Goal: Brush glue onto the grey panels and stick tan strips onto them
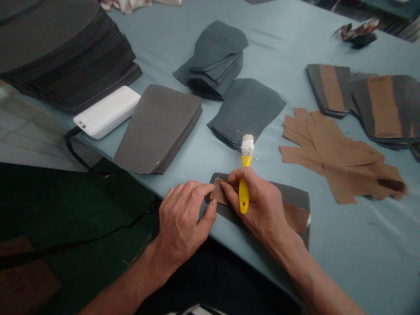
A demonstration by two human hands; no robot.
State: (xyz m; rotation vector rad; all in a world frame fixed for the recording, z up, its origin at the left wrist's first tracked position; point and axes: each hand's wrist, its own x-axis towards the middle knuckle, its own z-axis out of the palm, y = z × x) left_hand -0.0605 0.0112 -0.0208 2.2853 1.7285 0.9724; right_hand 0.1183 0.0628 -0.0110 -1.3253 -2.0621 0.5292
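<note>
Yellow-handled brush (pixel 244 192) in the right hand (pixel 264 199), bristles pointing far; the curled fingers close around its handle, their tips at the left end of a brown strip (pixel 297 218). At that end the left hand (pixel 180 218) touches down, thumb and forefinger slightly apart. Nearer the right hand, the strip's long axis slants rightward and nearer across a dark panel (pixel 293 194) on the desk (pixel 361 245). Both forearms angle inward from the near side.
</note>
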